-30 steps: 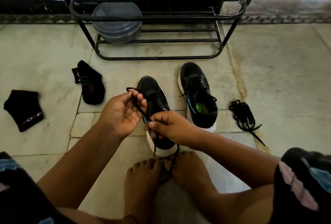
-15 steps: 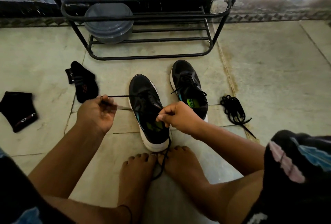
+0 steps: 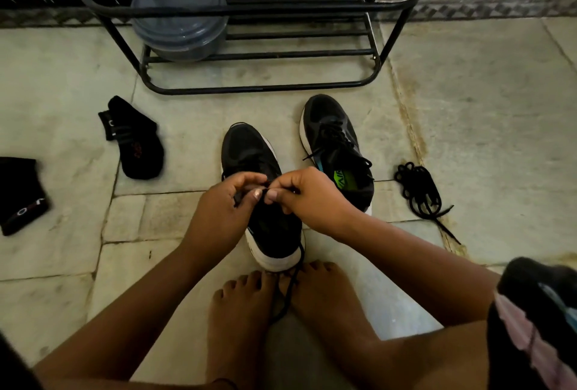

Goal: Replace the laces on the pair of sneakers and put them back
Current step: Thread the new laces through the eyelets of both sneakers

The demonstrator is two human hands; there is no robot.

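Black sneaker (image 3: 249, 152) with white sole on the floor, left hand (image 3: 218, 214) and right hand (image 3: 312, 199) fingers pinching its black lace (image 3: 292, 283), laced second sneaker (image 3: 335, 146) beside it

Both forearms converged at centre. Left hand (image 3: 223, 202) and right hand (image 3: 307, 199) met thumb to thumb, fingers curled in pinch grips. Bare feet (image 3: 281, 305) lay sole-to-sole below.

- One wide-angle view, worn on the head of a person sitting on the floor, looks forward and steeply down.
- It sits close over the left hand (image 3: 218, 214) and right hand (image 3: 309, 199), which meet mid-frame above a black sneaker (image 3: 259, 171).
- The upper edge reaches a metal rack (image 3: 249, 8) by the wall; straight lines bow near the borders.
- No second view overlaps it.
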